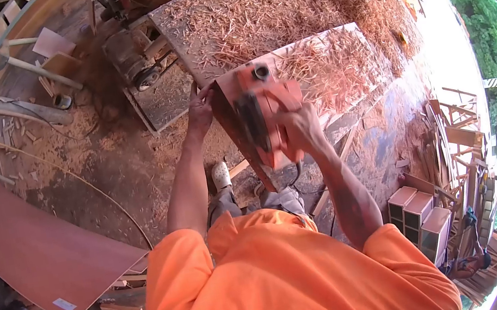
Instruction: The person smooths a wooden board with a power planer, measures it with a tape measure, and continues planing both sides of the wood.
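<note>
My right hand [303,127] is wrapped round the rear handle of an orange electric hand planer [277,101], which is smeared by motion. The planer sits over the near left end of a wooden panel [331,65], hiding part of it. My left hand [200,112] grips the far left corner of that panel, at its dark side edge [231,122], with thumb and fingers about the edge. Curly wood shavings [339,67] lie on the panel's top. Under it is a large worktable [206,57] thickly strewn with shavings.
A motor-driven machine [143,57] stands left of the worktable. A large reddish plywood sheet [38,236] leans at lower left, near a yellowish cord [88,181]. Small cabinets [419,212] and stacked lumber stand at right. Shavings and scraps litter the floor.
</note>
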A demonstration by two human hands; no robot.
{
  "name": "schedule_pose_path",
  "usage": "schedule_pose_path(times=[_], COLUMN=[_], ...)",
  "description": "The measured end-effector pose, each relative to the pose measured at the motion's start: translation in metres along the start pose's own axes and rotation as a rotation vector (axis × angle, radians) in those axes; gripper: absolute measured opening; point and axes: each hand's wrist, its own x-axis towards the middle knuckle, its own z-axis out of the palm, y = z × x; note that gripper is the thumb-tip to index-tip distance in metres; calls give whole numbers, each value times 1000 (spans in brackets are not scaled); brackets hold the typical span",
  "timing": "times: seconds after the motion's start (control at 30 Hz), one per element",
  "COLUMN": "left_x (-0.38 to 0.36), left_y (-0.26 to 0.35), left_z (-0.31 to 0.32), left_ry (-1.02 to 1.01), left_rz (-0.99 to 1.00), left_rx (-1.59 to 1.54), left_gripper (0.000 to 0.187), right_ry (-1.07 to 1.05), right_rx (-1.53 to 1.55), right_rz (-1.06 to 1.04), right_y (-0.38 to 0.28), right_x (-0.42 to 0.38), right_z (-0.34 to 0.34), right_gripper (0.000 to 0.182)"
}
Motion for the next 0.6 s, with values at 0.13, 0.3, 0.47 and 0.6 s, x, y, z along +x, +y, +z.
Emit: schedule_pose_path(times=[0.13, 0.3, 0.47, 0.6], left_x=[4, -5, 22, 8], left_y=[-19, 6, -20, 17], left_z=[-3, 0, -9, 25], left_ry=[17, -116, -46, 208], left_rz=[11, -96, -101, 18], left_rx=[11, -324, 15, 394], left_gripper=[29, 34, 51, 57], right_ry=[-27, 65, -187, 80], right_rx=[-28, 308, -269, -214], right_rz=[7, 291, 73, 3], right_y=[30, 31, 36, -7], right_x=[59, 98, 40, -66], right_z=[18, 26, 14, -15], right_gripper=[13, 9, 3, 14])
